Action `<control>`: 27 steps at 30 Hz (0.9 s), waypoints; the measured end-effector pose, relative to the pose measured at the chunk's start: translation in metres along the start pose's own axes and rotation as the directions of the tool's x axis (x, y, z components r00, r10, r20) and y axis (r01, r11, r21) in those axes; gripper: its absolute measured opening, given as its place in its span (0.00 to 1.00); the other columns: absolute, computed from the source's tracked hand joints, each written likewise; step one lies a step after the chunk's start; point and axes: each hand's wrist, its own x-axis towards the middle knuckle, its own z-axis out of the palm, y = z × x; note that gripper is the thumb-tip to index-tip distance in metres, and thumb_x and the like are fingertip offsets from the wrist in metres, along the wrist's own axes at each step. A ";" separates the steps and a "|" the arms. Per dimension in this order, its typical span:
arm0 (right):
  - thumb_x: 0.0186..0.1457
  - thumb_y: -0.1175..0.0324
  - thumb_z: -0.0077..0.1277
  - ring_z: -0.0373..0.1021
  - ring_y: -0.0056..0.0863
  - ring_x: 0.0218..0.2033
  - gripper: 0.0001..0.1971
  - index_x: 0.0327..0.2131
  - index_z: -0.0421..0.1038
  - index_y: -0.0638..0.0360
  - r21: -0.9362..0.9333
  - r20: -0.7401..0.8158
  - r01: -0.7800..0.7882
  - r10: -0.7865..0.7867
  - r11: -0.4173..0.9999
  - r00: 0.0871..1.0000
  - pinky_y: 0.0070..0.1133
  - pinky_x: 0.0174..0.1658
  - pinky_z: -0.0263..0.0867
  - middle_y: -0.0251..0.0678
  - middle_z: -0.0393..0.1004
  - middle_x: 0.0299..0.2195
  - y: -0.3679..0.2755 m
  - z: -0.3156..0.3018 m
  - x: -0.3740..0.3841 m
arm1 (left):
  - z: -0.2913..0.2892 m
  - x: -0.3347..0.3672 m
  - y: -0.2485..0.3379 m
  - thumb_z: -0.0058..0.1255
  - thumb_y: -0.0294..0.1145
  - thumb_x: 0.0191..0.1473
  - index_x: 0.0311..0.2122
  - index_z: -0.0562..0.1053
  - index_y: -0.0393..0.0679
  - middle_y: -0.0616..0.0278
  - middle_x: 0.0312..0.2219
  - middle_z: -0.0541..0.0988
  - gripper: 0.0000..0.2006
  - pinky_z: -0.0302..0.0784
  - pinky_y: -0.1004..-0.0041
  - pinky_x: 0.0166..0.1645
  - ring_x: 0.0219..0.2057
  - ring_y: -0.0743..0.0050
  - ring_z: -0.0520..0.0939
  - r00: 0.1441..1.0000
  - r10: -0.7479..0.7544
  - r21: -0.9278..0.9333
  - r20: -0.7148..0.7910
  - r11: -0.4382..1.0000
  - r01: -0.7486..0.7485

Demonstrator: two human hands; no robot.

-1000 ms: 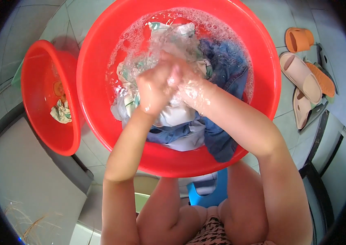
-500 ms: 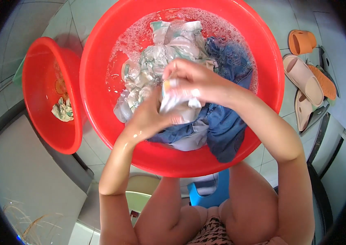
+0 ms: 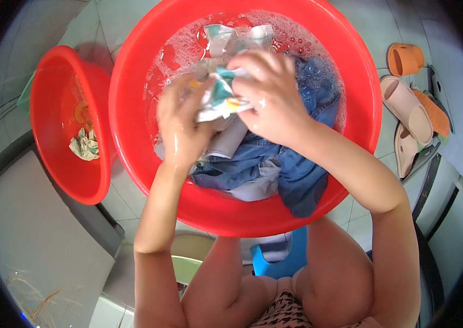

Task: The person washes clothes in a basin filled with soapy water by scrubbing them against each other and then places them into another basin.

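The left hand (image 3: 182, 120) and right hand (image 3: 272, 95) grip the cloth (image 3: 220, 98) at its nine and three o'clock, over the tub (image 3: 245, 223). Wet — so probably soft, limp, slippery — it should hold best by bunched edges.

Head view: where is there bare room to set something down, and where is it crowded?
Bare: floor between the big tub and the shoes; inside the small tub, beside its crumpled cloth. Crowded: the big tub's middle, where left hand and right hand hold patterned cloth above laundry.
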 end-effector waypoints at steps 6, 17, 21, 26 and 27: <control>0.46 0.60 0.55 0.53 0.39 0.59 0.16 0.40 0.73 0.52 -0.069 0.486 -0.145 0.160 0.987 0.859 0.47 0.53 0.53 0.40 0.61 0.57 0.014 0.044 -0.052 | 0.055 -0.051 -0.041 0.51 0.37 0.46 0.57 0.66 0.51 0.54 0.61 0.57 0.29 0.39 0.40 0.63 0.63 0.44 0.51 0.906 -0.178 0.097 0.384 0.984 0.152; 0.56 0.60 0.42 0.66 0.47 0.51 0.25 0.58 0.57 0.47 -0.093 0.654 -0.534 0.456 0.840 0.604 0.35 0.49 0.65 0.49 0.65 0.52 0.022 0.096 -0.047 | 0.114 -0.067 -0.094 0.55 0.54 0.44 0.54 0.66 0.53 0.54 0.53 0.67 0.32 0.46 0.41 0.61 0.58 0.47 0.60 0.922 -0.301 0.460 0.242 0.873 0.164; 0.55 0.61 0.47 0.68 0.47 0.47 0.16 0.47 0.68 0.50 -0.041 0.615 -0.472 0.394 0.881 0.683 0.34 0.46 0.65 0.49 0.69 0.47 0.051 0.081 -0.061 | 0.085 -0.024 -0.038 0.53 0.42 0.49 0.46 0.73 0.49 0.57 0.45 0.74 0.19 0.68 0.58 0.52 0.49 0.57 0.71 0.848 -0.338 0.523 0.409 0.848 0.085; 0.52 0.65 0.54 0.71 0.41 0.37 0.09 0.35 0.71 0.57 0.151 0.104 -0.024 0.009 0.988 0.995 0.29 0.40 0.65 0.46 0.73 0.35 0.017 -0.003 -0.006 | 0.012 -0.037 -0.048 0.56 0.28 0.49 0.39 0.72 0.40 0.57 0.34 0.77 0.11 0.72 0.67 0.41 0.39 0.63 0.77 0.961 -0.208 -0.319 0.180 0.912 0.257; 0.51 0.64 0.55 0.70 0.37 0.32 0.09 0.34 0.71 0.57 0.264 0.246 -0.173 0.108 0.949 0.963 0.27 0.37 0.65 0.43 0.73 0.31 0.016 -0.014 0.002 | -0.004 -0.032 -0.039 0.57 0.26 0.49 0.39 0.71 0.39 0.59 0.33 0.76 0.12 0.72 0.71 0.40 0.36 0.69 0.76 0.938 -0.287 -0.428 0.194 0.835 0.344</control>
